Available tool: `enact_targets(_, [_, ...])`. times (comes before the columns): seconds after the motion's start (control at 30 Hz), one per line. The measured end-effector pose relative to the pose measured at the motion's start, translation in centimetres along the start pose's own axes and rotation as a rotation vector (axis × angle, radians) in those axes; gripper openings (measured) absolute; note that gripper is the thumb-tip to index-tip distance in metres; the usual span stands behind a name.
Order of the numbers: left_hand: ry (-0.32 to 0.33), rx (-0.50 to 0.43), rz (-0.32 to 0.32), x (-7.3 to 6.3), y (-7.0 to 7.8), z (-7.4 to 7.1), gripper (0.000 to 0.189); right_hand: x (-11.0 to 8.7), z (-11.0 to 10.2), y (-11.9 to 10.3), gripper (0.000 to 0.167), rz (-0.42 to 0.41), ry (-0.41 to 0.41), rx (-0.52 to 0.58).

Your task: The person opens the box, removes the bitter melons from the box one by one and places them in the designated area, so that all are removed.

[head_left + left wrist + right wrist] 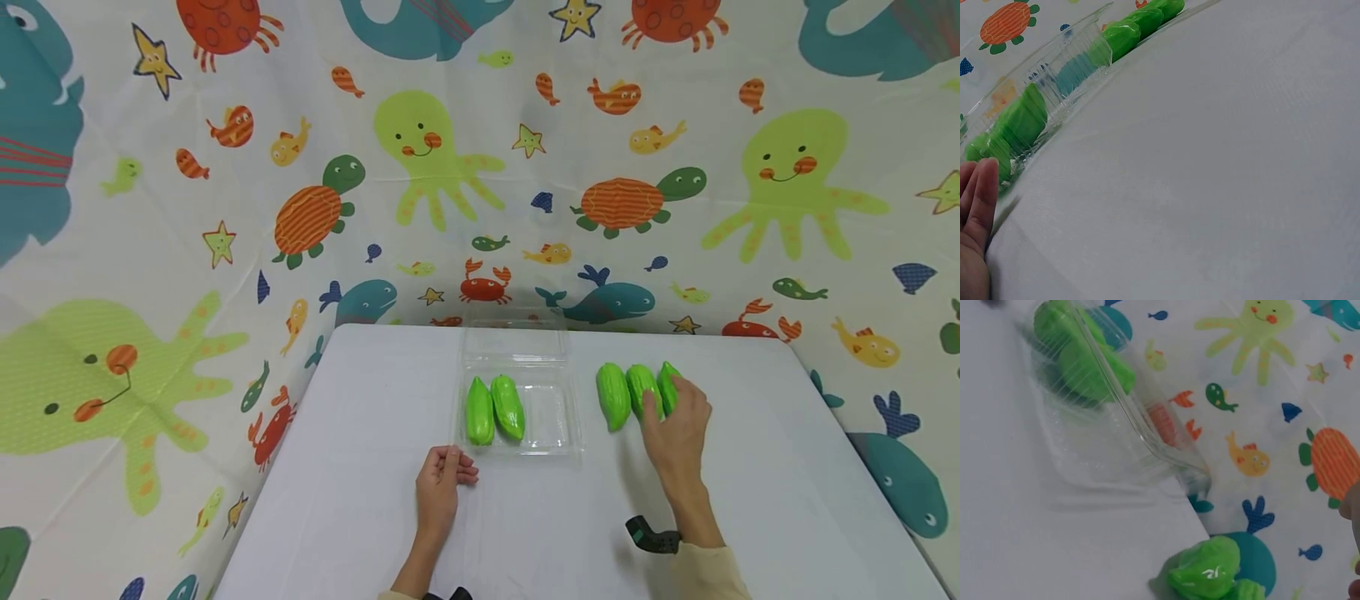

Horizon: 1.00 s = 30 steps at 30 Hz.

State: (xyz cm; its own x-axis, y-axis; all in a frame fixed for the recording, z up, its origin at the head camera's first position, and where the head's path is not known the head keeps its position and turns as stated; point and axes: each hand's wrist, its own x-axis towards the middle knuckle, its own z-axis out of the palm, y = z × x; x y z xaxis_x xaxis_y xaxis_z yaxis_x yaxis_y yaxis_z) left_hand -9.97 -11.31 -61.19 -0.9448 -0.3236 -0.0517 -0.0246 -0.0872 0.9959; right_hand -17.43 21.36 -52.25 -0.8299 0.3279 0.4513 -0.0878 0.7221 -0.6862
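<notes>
A clear plastic clamshell box (551,417) stands with its lid up on the table. Two bright green, ridged, gourd-like vegetables (480,412) lie side by side in its left part. Close to the box's front left corner is my left hand (438,487), fingers loosely bent and holding nothing; whether it touches the rim I cannot tell. To the right of the box, three more green gourds (613,396) lie in a row. My right hand (678,433) is over the two rightmost ones, thumb and fingers spread, partly covering them; contact is unclear. Only its edge shows in the right wrist view.
A white table (375,375) carries everything. Behind and beside it hangs a cloth (465,250) printed with sea animals. The box's raised clear lid (513,342) leans toward the cloth at the table's back edge. A dark strap device (652,535) sits on the right wrist.
</notes>
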Motion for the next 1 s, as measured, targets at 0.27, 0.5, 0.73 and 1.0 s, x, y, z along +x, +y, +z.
enact_targets(0.27, [0.002,0.001,-0.002,0.0,0.0,0.0,0.03,-0.6,0.8,-0.6,0.045,-0.042,0.001,0.024])
enact_targets(0.5, [0.003,0.01,-0.008,0.0,0.1,0.0,0.03,-1.1,1.4,-1.5,0.046,-0.084,-0.006,0.049])
enact_targets(0.73, [0.001,0.011,-0.005,-0.1,0.0,-0.1,0.033,-1.6,2.1,-2.4,0.046,-0.11,-0.02,0.063])
enact_targets(1.0, [0.003,0.002,0.012,-0.1,-0.1,0.0,0.033,-2.0,3.0,-3.0,0.047,-0.135,-0.03,0.065])
